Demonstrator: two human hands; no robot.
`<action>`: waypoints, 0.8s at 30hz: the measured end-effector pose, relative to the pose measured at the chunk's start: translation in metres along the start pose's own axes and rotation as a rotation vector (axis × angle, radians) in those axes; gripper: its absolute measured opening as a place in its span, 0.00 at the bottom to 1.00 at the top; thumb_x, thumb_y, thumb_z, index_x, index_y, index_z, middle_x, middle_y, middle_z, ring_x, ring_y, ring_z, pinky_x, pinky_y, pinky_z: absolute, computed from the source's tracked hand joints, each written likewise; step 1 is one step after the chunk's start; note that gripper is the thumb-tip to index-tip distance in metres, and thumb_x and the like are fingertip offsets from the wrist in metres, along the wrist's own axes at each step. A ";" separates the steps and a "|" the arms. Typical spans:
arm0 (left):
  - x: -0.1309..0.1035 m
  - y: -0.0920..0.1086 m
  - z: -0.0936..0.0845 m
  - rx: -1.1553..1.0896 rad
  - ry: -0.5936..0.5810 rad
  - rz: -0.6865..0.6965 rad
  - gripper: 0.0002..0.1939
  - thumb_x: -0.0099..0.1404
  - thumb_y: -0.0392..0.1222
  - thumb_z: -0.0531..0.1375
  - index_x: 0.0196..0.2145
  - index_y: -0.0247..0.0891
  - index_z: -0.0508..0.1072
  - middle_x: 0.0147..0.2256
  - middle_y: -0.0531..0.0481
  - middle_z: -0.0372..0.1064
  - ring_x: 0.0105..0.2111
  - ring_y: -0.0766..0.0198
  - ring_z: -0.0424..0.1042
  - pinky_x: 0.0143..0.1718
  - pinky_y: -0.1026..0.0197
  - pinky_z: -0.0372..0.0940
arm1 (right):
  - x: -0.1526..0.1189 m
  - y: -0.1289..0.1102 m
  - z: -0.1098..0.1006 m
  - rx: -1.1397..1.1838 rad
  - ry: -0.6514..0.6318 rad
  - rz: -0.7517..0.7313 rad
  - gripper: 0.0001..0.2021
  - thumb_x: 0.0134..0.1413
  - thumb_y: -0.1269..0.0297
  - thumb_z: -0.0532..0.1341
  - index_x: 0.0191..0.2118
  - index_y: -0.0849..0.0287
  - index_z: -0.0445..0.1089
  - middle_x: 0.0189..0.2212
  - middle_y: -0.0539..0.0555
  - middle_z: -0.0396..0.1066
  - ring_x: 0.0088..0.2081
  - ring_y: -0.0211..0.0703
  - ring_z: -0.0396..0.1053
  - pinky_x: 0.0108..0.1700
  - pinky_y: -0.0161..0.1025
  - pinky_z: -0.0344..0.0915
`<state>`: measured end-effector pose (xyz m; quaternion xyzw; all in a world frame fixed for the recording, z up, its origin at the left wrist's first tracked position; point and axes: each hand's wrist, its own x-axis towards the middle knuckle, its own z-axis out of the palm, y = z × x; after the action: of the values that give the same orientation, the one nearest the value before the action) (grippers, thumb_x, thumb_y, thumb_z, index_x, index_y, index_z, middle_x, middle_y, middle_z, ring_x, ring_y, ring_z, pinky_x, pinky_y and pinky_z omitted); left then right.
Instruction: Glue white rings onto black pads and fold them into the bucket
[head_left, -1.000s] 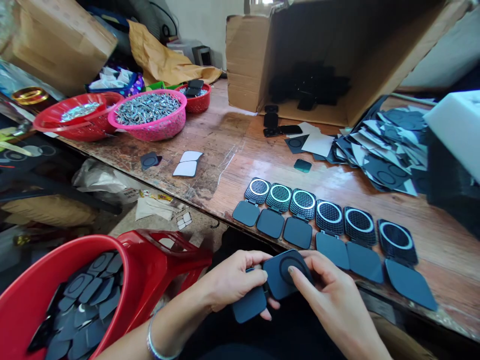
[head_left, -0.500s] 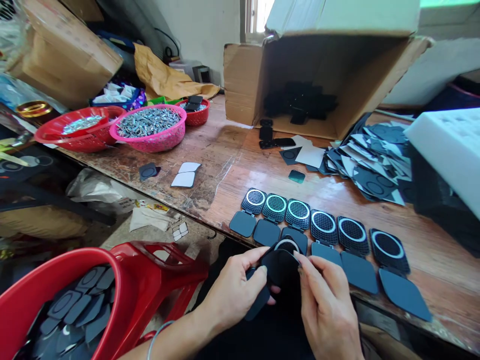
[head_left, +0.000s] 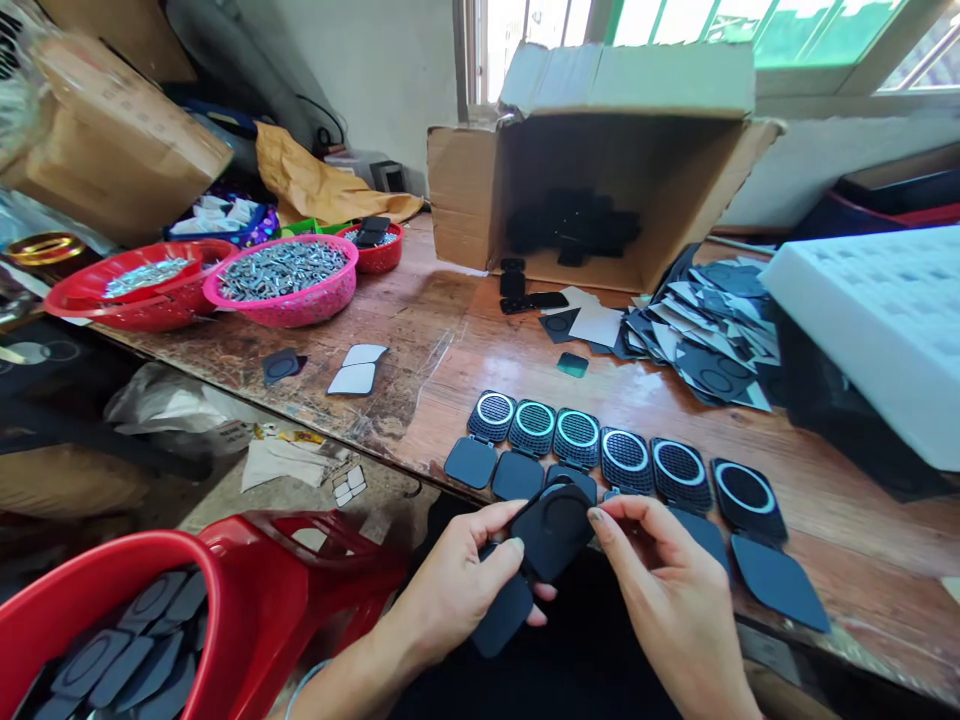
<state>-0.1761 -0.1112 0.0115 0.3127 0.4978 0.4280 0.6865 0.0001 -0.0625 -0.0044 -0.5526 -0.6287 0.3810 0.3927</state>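
A black hinged two-part pad [head_left: 553, 528], like a folding wireless charger, is gripped by my left hand [head_left: 472, 575], thumb on top and fingers underneath. A faint round mark shows on its upper square, and its lower flap [head_left: 504, 612] hangs below. My right hand [head_left: 664, 590] has thumb and forefinger closed at the upper right corner of this pad. Just beyond my hands, a row of similar hinged pads [head_left: 577, 435] lies opened out along the table edge, with pale rings on mesh-patterned upper halves and plain dark lower halves.
Behind the row lies a heap of dark and white sheets [head_left: 705, 325]. A cardboard box [head_left: 465, 200] stands open at the back. Baskets of small metal parts [head_left: 285, 270] stand on the left. A red tub [head_left: 214, 600] of dark pads is at lower left; white foam [head_left: 870, 330] at right.
The upper square of the held pad has tilted to face me, its pale ring now out of sight. My right hand has shifted slightly right and down, and the view has tilted up.
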 end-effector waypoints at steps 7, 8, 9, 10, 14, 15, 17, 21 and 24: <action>-0.001 0.000 0.000 -0.021 -0.015 -0.019 0.23 0.64 0.44 0.60 0.56 0.36 0.71 0.39 0.42 0.76 0.33 0.58 0.79 0.30 0.62 0.74 | 0.008 -0.004 0.001 -0.030 0.023 -0.088 0.12 0.58 0.54 0.60 0.29 0.55 0.68 0.34 0.54 0.66 0.30 0.40 0.65 0.26 0.34 0.62; -0.001 0.000 0.000 -0.026 -0.020 -0.015 0.23 0.64 0.44 0.60 0.56 0.36 0.71 0.40 0.42 0.76 0.33 0.57 0.79 0.30 0.62 0.74 | 0.009 -0.003 0.002 -0.029 0.021 -0.086 0.12 0.58 0.54 0.60 0.29 0.55 0.68 0.34 0.54 0.66 0.33 0.42 0.65 0.28 0.34 0.62; -0.001 0.000 0.000 -0.032 -0.022 -0.012 0.23 0.64 0.44 0.60 0.56 0.36 0.71 0.40 0.42 0.76 0.34 0.57 0.79 0.30 0.62 0.75 | 0.010 -0.002 0.002 -0.027 0.015 -0.081 0.11 0.58 0.54 0.60 0.29 0.55 0.68 0.33 0.54 0.66 0.34 0.42 0.65 0.28 0.34 0.63; -0.001 0.000 -0.001 -0.038 -0.023 -0.010 0.23 0.64 0.44 0.60 0.56 0.37 0.71 0.40 0.42 0.76 0.34 0.57 0.79 0.30 0.62 0.75 | 0.011 -0.002 0.002 -0.027 0.007 -0.073 0.11 0.58 0.54 0.60 0.29 0.55 0.68 0.32 0.53 0.66 0.33 0.42 0.65 0.29 0.35 0.62; 0.000 -0.001 -0.001 -0.054 -0.026 -0.015 0.24 0.64 0.44 0.61 0.57 0.37 0.70 0.40 0.43 0.76 0.34 0.57 0.79 0.30 0.62 0.75 | 0.013 -0.001 0.002 -0.020 -0.025 -0.042 0.11 0.58 0.55 0.60 0.29 0.55 0.67 0.29 0.51 0.65 0.29 0.40 0.62 0.29 0.35 0.61; 0.001 -0.001 -0.001 -0.057 -0.027 -0.017 0.25 0.64 0.45 0.61 0.57 0.37 0.70 0.40 0.42 0.76 0.34 0.57 0.79 0.30 0.62 0.75 | 0.013 -0.001 0.001 -0.019 -0.028 -0.038 0.11 0.57 0.55 0.60 0.29 0.55 0.67 0.29 0.50 0.65 0.28 0.40 0.62 0.28 0.35 0.61; 0.001 -0.001 -0.001 -0.059 -0.025 -0.023 0.26 0.63 0.46 0.62 0.57 0.37 0.70 0.40 0.42 0.76 0.34 0.56 0.79 0.30 0.62 0.75 | 0.013 -0.002 0.001 -0.023 -0.024 -0.035 0.11 0.57 0.55 0.60 0.28 0.55 0.66 0.28 0.50 0.64 0.28 0.39 0.62 0.28 0.34 0.61; 0.001 -0.001 -0.001 -0.062 -0.031 -0.030 0.26 0.62 0.47 0.62 0.57 0.36 0.70 0.40 0.42 0.76 0.34 0.56 0.79 0.30 0.62 0.75 | 0.013 -0.002 0.001 -0.041 -0.018 -0.036 0.11 0.57 0.56 0.60 0.28 0.55 0.66 0.28 0.50 0.65 0.28 0.39 0.62 0.28 0.35 0.60; -0.001 -0.002 0.000 -0.061 -0.029 -0.035 0.26 0.63 0.46 0.62 0.57 0.37 0.70 0.40 0.43 0.76 0.34 0.57 0.79 0.30 0.62 0.75 | 0.012 -0.003 0.002 -0.053 -0.004 -0.047 0.11 0.57 0.56 0.60 0.27 0.55 0.66 0.28 0.51 0.65 0.29 0.40 0.62 0.28 0.35 0.61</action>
<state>-0.1762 -0.1124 0.0102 0.2890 0.4801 0.4262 0.7102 -0.0041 -0.0506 -0.0022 -0.5470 -0.6523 0.3561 0.3855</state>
